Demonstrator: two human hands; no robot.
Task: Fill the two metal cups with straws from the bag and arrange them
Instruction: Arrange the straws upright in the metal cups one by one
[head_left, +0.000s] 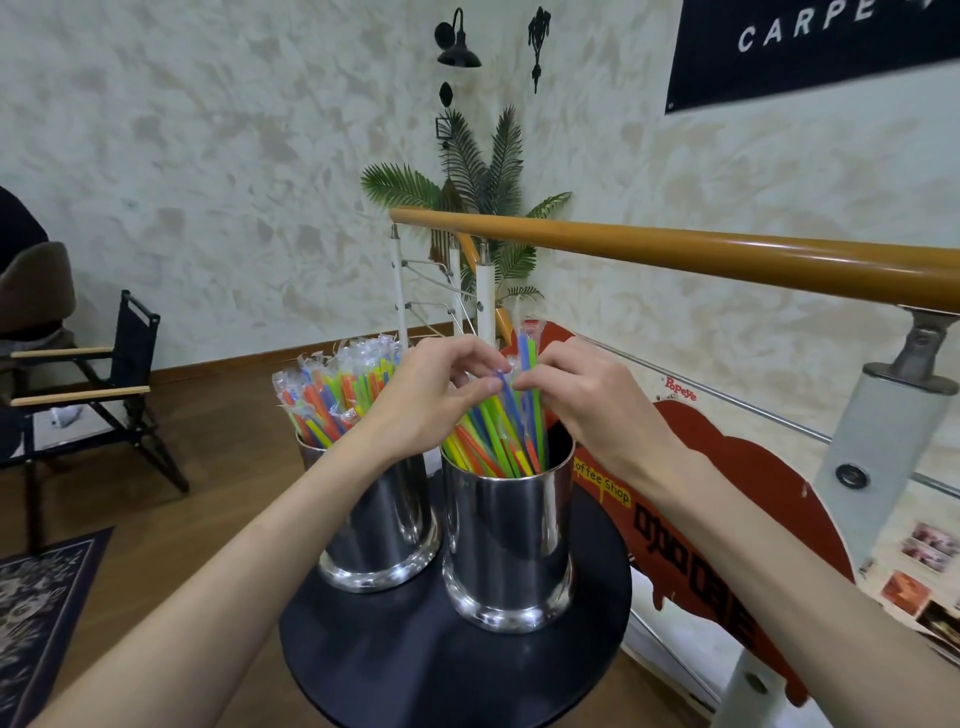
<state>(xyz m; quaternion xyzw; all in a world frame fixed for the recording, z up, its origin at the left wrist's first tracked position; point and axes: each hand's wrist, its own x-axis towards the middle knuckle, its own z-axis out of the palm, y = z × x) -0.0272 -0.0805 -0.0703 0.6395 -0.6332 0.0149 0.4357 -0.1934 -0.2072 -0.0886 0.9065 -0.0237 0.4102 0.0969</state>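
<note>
A: Both hands pinch straws (498, 431) in the near cup (506, 545), at 6 o'clock on the round table (415, 670).
B: Left hand (441, 387) and right hand (582, 395)?
A: Yes, fingers curled. A hard tug could tip it over.
B: The full cup (379, 525) at 10 o'clock touches it.

Two metal cups are standing on one round black worktop (415, 660): the left cup (376, 525) and the right cup (506, 540). Each is holding one bundle of wrapped coloured straws, the left bundle (332, 387) and the right bundle (498, 431), too many to count. Two hands are showing, the left hand (431, 395) and the right hand (597, 400). One folding chair (93, 384) is standing nearby, and one potted palm (483, 192).
</note>
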